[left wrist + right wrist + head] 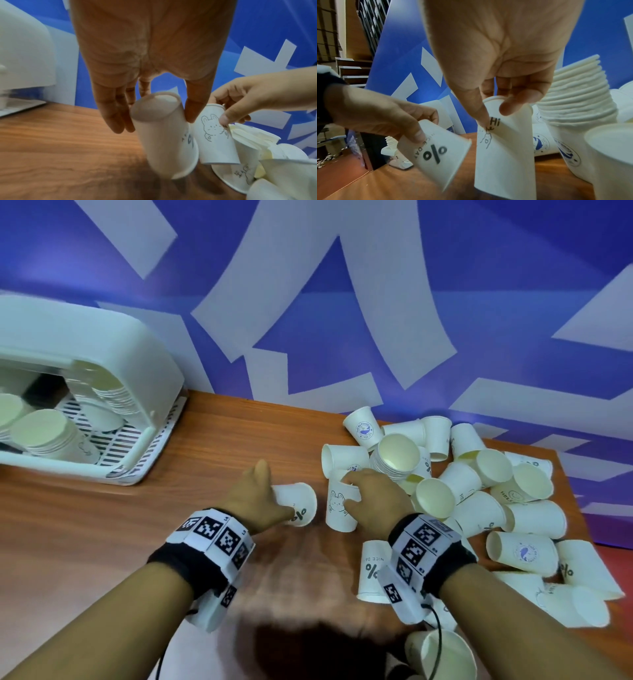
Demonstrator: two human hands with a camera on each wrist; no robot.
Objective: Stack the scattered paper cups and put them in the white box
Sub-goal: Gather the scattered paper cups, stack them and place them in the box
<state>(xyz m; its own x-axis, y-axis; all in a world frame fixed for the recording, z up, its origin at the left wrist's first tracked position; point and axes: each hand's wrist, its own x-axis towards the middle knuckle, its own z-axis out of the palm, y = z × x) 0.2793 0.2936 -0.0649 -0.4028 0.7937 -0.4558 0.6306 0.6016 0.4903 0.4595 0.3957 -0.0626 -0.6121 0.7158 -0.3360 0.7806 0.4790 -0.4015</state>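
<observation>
While palms face down, L hand (255, 498) pinches % cup (298, 504), R hand (375, 499) bunny cup (340, 508).

Both forearms are bare. Each wrist wears a black band (178, 566) wrapped in white panels (219, 534) printed with black square codes. A thin black cable (436, 642) trails toward 6 o'clock from the right wrist's band (455, 563).

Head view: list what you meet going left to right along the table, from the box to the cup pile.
White box → left hand → percent-sign cup → bunny cup → right hand → pile of loose cups.
</observation>
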